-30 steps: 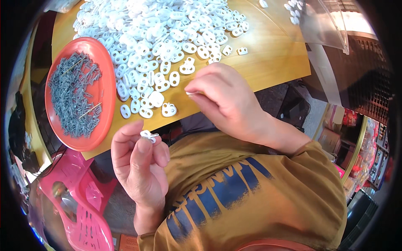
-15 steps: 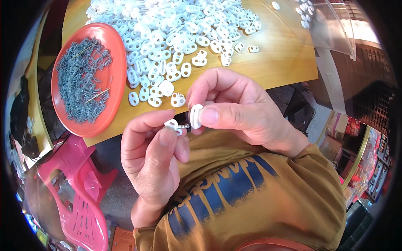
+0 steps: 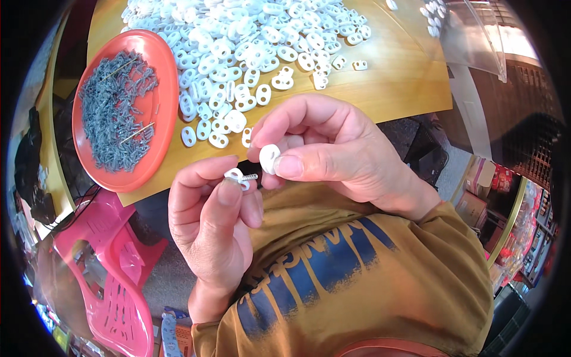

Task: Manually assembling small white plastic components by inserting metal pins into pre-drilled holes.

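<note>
My left hand [image 3: 217, 220] pinches a small white two-hole plastic piece [image 3: 234, 174] between thumb and fingers. A metal screw [image 3: 251, 177] sticks out of that piece, its threaded end pointing right. Opposite it, my right hand [image 3: 342, 149] grips a rounded white plastic piece [image 3: 269, 156] between thumb and fingers; part of it is hidden behind my thumb. A small gap separates the screw tip from this piece. Beyond my hands, a large pile of white two-hole plastic pieces [image 3: 220, 62] covers the far part of the table.
An orange-red oval tray [image 3: 165, 107] of grey screws [image 3: 116, 110] stands at the table's left. Two thin sticks lie on the screws. The wooden table [image 3: 392, 89] ends just beyond my hands. A pink plastic chair [image 3: 113, 268] is at left, with a clear plastic bin [image 3: 476, 44] far right.
Both hands have shifted slightly left. The white piece in my right hand has turned, so its broad face shows instead of its edge. The screw still sits in the left piece.
</note>
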A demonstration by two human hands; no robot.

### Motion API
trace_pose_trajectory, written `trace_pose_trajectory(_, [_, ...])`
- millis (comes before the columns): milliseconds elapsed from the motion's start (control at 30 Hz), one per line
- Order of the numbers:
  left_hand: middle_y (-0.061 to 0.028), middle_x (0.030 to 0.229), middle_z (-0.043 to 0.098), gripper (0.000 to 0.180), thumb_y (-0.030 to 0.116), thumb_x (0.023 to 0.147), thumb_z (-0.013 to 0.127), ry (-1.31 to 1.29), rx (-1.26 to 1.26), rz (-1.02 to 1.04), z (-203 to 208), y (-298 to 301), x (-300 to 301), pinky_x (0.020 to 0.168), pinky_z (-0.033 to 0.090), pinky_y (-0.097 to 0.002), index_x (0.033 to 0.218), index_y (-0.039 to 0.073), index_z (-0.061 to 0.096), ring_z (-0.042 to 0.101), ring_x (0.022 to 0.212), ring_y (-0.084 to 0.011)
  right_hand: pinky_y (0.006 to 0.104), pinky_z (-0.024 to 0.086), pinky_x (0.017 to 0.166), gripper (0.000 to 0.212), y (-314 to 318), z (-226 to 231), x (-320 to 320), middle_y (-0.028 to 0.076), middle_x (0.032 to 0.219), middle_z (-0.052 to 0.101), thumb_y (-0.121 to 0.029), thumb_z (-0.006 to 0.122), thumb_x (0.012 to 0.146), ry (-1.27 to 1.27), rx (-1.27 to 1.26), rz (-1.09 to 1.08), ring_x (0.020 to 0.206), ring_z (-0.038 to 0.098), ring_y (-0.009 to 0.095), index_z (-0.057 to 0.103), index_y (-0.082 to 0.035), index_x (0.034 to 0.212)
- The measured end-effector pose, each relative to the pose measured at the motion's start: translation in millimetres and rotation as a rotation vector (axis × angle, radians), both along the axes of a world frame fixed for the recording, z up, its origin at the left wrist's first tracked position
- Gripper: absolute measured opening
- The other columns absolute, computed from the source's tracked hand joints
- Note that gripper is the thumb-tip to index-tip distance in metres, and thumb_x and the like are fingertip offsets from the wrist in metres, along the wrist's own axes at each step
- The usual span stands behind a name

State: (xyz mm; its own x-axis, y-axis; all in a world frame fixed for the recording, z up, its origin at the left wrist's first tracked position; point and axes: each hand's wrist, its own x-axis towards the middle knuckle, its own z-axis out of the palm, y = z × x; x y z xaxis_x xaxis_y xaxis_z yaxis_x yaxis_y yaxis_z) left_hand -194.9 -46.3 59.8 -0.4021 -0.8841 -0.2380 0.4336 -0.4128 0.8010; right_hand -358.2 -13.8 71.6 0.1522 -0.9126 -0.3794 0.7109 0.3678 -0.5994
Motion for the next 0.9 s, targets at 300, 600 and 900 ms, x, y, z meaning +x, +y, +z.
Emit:
trace_pose_trajectory(300, [-0.0088,0.072,0.058,0.022,0.005,0.084,0.055,0.011,0.051,0.018,-2.4,-2.4,1.7,0.050,0.039,-0.0223,0.103,-0.005,0.052,0.046,0.050,-0.0086,0.0217,0.045,0.078,0.026,1.3,-8.6,3.8,0.004,0.097,0.057,0.002,0.056,0.081,0.139,-0.147,-0.052,0.089,0.053,0.008,0.055,0.000,0.107])
trace_pose_trajectory(600, [-0.0068,0.067,0.056,0.021,0.004,0.084,0.053,0.017,0.054,0.015,-5.9,-3.0,2.3,0.051,0.039,-0.0222,0.103,-0.005,0.051,0.045,0.050,-0.0084,0.0208,0.046,0.071,0.024,1.4,-9.6,1.8,0.003,0.097,0.057,-0.005,0.054,0.086,0.245,-0.209,0.035,0.081,0.053,0.006,0.055,0.001,0.109])
trace_pose_trajectory(900, [-0.0097,0.076,0.059,0.020,0.004,0.084,0.054,0.053,0.063,0.013,-6.4,-3.6,3.0,0.050,0.040,-0.0227,0.103,-0.004,0.051,0.046,0.051,-0.0085,0.0182,0.044,0.063,0.024,0.4,-7.1,1.4,0.000,0.084,0.059,-0.019,0.055,0.088,0.174,-0.056,0.068,0.071,0.052,0.004,0.058,-0.001,0.104])
